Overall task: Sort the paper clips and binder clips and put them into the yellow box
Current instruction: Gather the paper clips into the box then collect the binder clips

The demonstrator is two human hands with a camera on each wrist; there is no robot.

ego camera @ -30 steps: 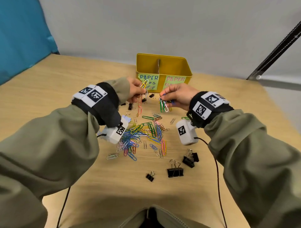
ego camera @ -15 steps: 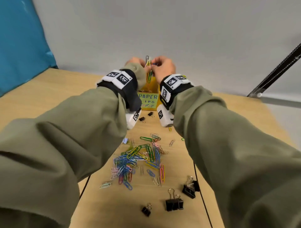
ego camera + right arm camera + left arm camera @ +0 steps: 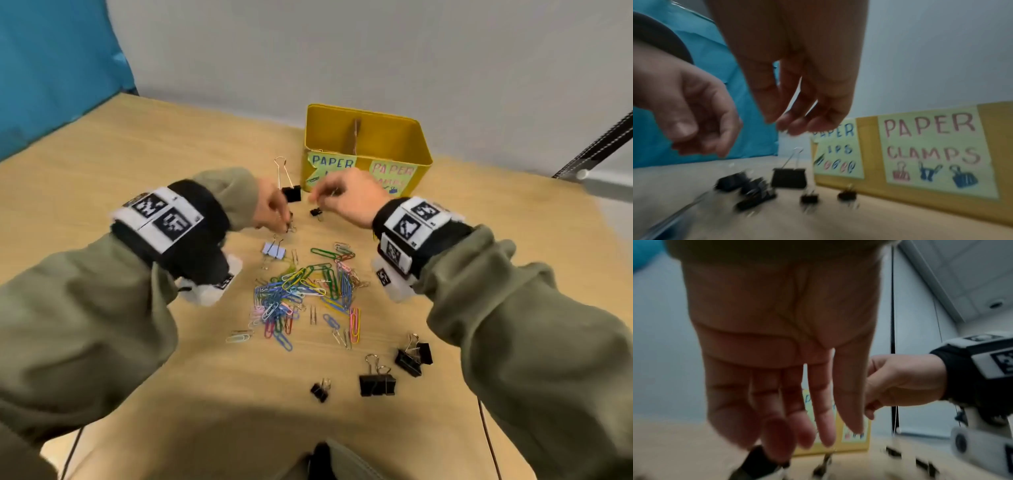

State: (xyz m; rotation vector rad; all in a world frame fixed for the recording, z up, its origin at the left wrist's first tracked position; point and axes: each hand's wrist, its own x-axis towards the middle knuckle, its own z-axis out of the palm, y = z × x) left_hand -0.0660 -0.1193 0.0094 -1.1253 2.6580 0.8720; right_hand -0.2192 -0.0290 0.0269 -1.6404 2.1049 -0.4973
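The yellow box [image 3: 363, 111] stands at the table's far side, with "PAPER CLIPS" and "PAPER CLAMPS" labels on its front wall [image 3: 869, 154]. Coloured paper clips [image 3: 301, 291] lie heaped mid-table. A large black binder clip [image 3: 292, 193] and small black ones [image 3: 315, 211] sit just before the box. My left hand [image 3: 286, 222] reaches down with straight fingers [image 3: 826, 426] to a small clip by the big one. My right hand [image 3: 318, 200] hovers above the small clips [image 3: 809, 198], its fingertips [image 3: 795, 125] drooping together and nothing visible in them.
A lilac binder clip [image 3: 274, 250] lies left of the pile. More black binder clips [image 3: 376, 383] lie near the front edge. A blue panel [image 3: 51, 68] stands at the left and a dark rail [image 3: 596, 147] at the right.
Both hands held paper clips over the box half a second ago. They have come down to the table in front of it, and the paper clips are gone from them.
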